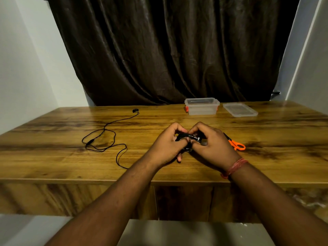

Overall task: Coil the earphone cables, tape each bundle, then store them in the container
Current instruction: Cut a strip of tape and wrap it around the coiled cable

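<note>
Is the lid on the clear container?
No, the lid lies flat on the table to the right of the open container.

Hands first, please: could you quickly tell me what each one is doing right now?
Left hand: fingers curled round the coiled black earphone cable, holding it.
Right hand: also gripping the same bundle, fingers pinching it.

Two bare forearms, no sleeves in view. Right wrist wears a red-orange thread band (235,167), several strands wound round, loose end near the inner wrist. Left wrist bare.
</note>
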